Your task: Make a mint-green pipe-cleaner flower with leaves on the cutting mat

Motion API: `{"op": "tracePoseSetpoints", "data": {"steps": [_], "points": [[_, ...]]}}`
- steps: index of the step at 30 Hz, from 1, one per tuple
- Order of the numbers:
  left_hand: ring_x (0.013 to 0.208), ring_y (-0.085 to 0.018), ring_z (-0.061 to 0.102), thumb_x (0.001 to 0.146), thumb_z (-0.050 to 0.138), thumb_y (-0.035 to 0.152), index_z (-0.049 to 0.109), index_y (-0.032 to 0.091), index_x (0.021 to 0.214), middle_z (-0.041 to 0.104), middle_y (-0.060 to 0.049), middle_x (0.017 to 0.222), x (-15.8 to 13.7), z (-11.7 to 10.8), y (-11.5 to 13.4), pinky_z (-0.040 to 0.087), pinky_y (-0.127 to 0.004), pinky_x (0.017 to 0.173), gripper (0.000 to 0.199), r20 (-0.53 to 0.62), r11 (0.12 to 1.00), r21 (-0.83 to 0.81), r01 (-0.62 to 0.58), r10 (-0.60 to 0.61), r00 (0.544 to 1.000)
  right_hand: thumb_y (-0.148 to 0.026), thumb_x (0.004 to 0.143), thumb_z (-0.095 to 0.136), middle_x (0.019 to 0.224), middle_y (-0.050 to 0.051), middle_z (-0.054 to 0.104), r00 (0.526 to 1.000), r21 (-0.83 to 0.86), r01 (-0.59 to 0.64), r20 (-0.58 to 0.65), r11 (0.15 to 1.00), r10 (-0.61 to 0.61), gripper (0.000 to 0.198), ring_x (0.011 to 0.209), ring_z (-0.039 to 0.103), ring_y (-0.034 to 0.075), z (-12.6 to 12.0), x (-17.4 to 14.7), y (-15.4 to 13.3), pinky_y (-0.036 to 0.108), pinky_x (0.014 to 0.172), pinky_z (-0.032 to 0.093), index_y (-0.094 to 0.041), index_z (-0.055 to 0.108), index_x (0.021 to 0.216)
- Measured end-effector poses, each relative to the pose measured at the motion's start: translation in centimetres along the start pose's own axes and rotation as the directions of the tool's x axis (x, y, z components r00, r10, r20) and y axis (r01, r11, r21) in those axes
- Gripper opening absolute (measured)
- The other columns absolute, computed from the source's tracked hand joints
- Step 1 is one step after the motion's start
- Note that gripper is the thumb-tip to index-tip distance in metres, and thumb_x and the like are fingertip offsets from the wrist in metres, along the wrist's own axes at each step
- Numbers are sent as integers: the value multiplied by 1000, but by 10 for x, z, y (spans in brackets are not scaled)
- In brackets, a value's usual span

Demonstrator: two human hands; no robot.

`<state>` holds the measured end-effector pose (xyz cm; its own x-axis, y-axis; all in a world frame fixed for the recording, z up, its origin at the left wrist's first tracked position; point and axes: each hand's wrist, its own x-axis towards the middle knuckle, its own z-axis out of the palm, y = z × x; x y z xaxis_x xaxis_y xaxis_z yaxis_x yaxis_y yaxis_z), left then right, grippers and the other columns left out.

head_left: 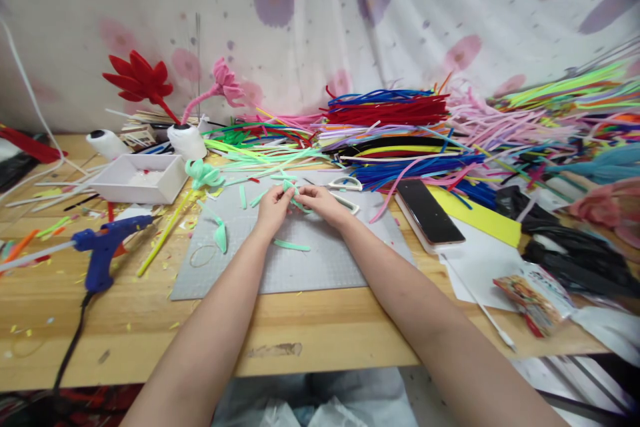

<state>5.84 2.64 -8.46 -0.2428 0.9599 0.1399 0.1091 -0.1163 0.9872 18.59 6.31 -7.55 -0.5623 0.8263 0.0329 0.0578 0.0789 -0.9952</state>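
Over the grey cutting mat (320, 273), my left hand (274, 209) and my right hand (323, 204) meet, fingers closed on a mint-green pipe cleaner piece (290, 187) between them. Its shape is partly hidden by the fingers. Loose mint-green pipe cleaner lengths lie around, one of them a short strip (291, 245) below my hands. To the left on the mat rests a mint-green petal shape (220, 237) with a tail. White-handled scissors (346, 192) lie just beyond my right hand.
A blue glue gun (103, 247) and a white box (143, 180) stand left, near a green flower on a yellow stem (167, 233). Red (140, 80) and pink flowers (220, 87) rise behind. Pipe cleaner bundles (390, 110) line the back; a phone (430, 211) lies right.
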Motion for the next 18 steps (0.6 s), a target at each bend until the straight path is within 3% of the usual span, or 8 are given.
{"op": "tracePoseSetpoints", "data": {"steps": [4, 8, 11, 14, 18], "points": [[51, -9, 46, 74, 52, 38, 62, 15, 66, 50, -1, 59, 0, 0, 1, 41, -18, 42, 26, -40, 1000, -25, 18, -19, 999, -38, 66, 57, 53, -4, 51, 991, -128, -42, -135, 991, 24, 22, 46, 45, 7, 5, 8, 7, 21, 49, 38, -16, 52, 64], [49, -8, 44, 69, 58, 33, 60, 15, 57, 47, 1, 55, 1, -2, 1, 41, -18, 42, 22, -49, 999, 10, -36, 36, 998, -39, 69, 55, 51, -3, 51, 990, -180, -23, -141, 983, -3, 24, 46, 46, 7, 5, 10, 10, 20, 47, 40, -17, 51, 62], [47, -7, 43, 66, 60, 28, 67, 16, 72, 48, 3, 54, 2, -2, 0, 42, -19, 44, 14, -62, 999, -5, -31, 31, 998, -37, 68, 56, 52, -3, 52, 979, -74, -36, -205, 997, 20, 22, 46, 47, 7, 5, 9, 8, 20, 47, 43, -17, 50, 63], [52, -8, 47, 66, 60, 27, 66, 16, 92, 54, 1, 61, 2, -1, 0, 43, -19, 45, 29, -121, 998, -66, 2, -10, 993, -34, 66, 57, 56, -3, 53, 973, 24, -46, -225, 999, 50, 19, 48, 48, 7, 6, 8, 4, 20, 48, 45, -16, 50, 63], [64, -11, 54, 62, 64, 31, 65, 15, 93, 61, -3, 77, 2, 0, 1, 44, -19, 46, 35, -128, 990, -140, 21, -39, 991, -34, 65, 58, 55, -3, 52, 984, 85, -55, -162, 995, 68, 20, 48, 48, 7, 9, 8, 2, 21, 50, 45, -16, 50, 65]]}}
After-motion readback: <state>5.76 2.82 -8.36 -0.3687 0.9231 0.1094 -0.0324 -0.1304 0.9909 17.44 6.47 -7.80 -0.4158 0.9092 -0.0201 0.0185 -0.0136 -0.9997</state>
